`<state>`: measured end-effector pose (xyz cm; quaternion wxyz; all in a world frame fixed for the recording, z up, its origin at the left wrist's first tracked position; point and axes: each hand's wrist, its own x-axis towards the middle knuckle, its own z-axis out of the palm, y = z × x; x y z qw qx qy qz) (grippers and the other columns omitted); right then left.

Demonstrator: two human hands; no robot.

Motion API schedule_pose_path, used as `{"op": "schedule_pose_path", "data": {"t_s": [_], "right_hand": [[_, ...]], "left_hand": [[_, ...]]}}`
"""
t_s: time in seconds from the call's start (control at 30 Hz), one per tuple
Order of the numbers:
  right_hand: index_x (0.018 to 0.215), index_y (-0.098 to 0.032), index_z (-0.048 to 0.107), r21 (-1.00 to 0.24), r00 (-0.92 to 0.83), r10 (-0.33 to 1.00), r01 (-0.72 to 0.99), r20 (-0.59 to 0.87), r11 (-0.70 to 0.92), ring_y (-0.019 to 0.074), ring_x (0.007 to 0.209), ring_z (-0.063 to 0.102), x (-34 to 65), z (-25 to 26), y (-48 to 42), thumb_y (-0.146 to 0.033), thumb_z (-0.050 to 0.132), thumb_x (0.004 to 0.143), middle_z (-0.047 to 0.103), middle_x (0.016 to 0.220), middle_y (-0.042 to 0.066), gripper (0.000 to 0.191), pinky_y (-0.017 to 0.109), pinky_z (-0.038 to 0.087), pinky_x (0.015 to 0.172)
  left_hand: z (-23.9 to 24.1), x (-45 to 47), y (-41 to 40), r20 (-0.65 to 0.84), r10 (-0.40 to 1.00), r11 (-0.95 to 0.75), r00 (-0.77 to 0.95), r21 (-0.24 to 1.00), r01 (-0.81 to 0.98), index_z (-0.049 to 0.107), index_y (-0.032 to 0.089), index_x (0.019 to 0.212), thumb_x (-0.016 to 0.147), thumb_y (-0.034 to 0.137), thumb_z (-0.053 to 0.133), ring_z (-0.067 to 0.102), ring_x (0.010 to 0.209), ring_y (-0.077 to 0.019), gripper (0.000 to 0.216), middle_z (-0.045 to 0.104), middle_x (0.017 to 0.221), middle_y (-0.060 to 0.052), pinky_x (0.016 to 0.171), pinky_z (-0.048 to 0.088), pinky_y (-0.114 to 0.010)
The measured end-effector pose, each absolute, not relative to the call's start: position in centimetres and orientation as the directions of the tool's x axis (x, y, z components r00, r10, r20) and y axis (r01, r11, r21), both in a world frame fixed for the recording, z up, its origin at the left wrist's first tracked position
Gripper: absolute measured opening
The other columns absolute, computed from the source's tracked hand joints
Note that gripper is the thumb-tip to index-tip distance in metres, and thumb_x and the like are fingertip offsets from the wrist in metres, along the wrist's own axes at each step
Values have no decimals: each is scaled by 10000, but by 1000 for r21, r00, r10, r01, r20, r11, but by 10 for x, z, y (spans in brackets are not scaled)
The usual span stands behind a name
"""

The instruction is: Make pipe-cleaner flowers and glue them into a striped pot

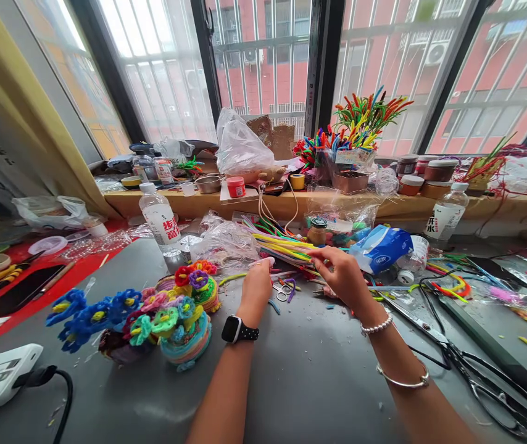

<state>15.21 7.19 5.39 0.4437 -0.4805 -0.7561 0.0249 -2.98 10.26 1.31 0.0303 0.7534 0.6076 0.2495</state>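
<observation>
My left hand (257, 287), with a watch on its wrist, is raised above the grey table, its fingers curled closed. A bit of something pale pink shows at its fingertips, too small to name. My right hand (344, 277) has thumb and forefinger pinched at the near end of a bundle of pipe cleaners (279, 242), yellow, green and pink. Whether a stem is between those fingers is hidden. Below and between the hands lie small scissors (284, 292) and a curled purple pipe cleaner (291, 290). Left of my left hand stand pots of fuzzy flowers (184, 339).
Large scissors (448, 348) and a dark green flat bar (490, 345) lie at right. A blue packet (381, 248), a brown jar (318, 231) and water bottles (159, 213) stand behind. A white power strip (2, 377) sits front left. Pipe-cleaner plants (360, 132) fill the sill.
</observation>
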Motion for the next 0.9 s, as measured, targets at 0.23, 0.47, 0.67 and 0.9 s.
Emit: {"op": "schedule_pose_path", "data": {"t_s": [0.23,0.47,0.67,0.9], "right_hand": [[887,-185,631,-454,-167,744,699,647,552,206,846,596,150,51,72,-196,454,787,670,899,69,203,342,471,730],[878,-175,633,-482,-151,763,694,629,535,208,863,597,149,50,73,-193,471,779,672,900,73,191,341,464,758],[859,-191,630,-489,-158,770,690,618,533,203,866,587,148,52,72,-187,470,781,668,896,61,178,343,450,784],[850,-187,629,-506,-165,789,687,592,522,197,833,568,150,48,76,-203,463,787,642,858,64,178,327,446,749]], "left_hand": [[10,-26,102,289,949,-179,127,162,970,491,143,1125,759,24,321,577,893,-205,421,636,941,-118,730,431,-291],[18,-28,100,325,940,-156,108,127,979,497,140,1121,786,67,311,572,923,-207,391,634,963,-120,746,429,-288],[15,-25,99,260,953,-183,154,92,979,496,150,1121,744,45,371,583,904,-210,411,635,970,-112,725,436,-281],[21,-29,98,297,949,-150,104,135,980,499,163,1116,786,92,367,587,891,-204,362,640,949,-101,711,438,-281]]}}
